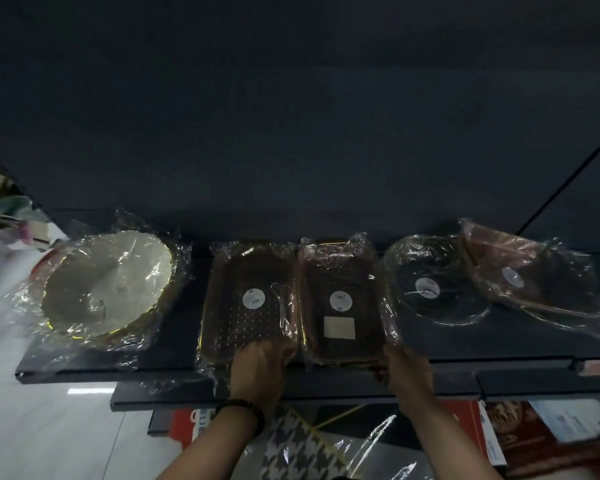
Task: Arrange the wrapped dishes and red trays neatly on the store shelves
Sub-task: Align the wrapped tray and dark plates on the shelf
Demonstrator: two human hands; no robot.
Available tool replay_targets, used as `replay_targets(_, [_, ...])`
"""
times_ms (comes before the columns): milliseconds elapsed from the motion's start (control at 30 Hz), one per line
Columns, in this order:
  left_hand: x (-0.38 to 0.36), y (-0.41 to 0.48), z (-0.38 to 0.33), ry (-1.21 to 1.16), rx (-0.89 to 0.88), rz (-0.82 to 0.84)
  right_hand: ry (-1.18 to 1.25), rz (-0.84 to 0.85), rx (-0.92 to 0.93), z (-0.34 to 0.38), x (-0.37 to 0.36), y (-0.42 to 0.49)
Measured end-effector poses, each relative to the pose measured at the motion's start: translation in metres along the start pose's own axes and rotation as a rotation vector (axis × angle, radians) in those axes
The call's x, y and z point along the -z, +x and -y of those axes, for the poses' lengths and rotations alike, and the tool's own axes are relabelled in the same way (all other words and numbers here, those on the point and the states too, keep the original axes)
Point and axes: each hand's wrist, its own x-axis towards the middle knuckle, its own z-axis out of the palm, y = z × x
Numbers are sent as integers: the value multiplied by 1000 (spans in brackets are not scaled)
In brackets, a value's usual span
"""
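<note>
Five plastic-wrapped items lie in a row on a dark shelf [174,355]. From the left: a white scalloped dish [104,285], a dark red tray [248,299], a second dark red tray [342,303] with a white label, a dark round dish [430,282], and a tilted dish [527,271] leaning at the far right. My left hand [260,365] grips the near edge between the two trays. My right hand [407,372] grips the near right corner of the second tray.
A lower shelf [326,389] juts out beneath. Under it lie a houndstooth-patterned wrapped item [302,448] and red boxes [513,441]. White floor [49,427] shows on the left, with blurred goods at the far left edge. The shelf's dark back wall fills the upper view.
</note>
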Motion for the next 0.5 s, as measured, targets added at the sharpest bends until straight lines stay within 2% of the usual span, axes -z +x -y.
replay_targets(200, [-3,1,8,-37,22,7,98,17,-85,4,-6,6])
replay_targets(333, [-2,1,11,-221,27,11,213,13,-110,9,-12,2])
replay_targets(500, [10,4,7,-505,134,-51,323,48,-113,9,-17,-19])
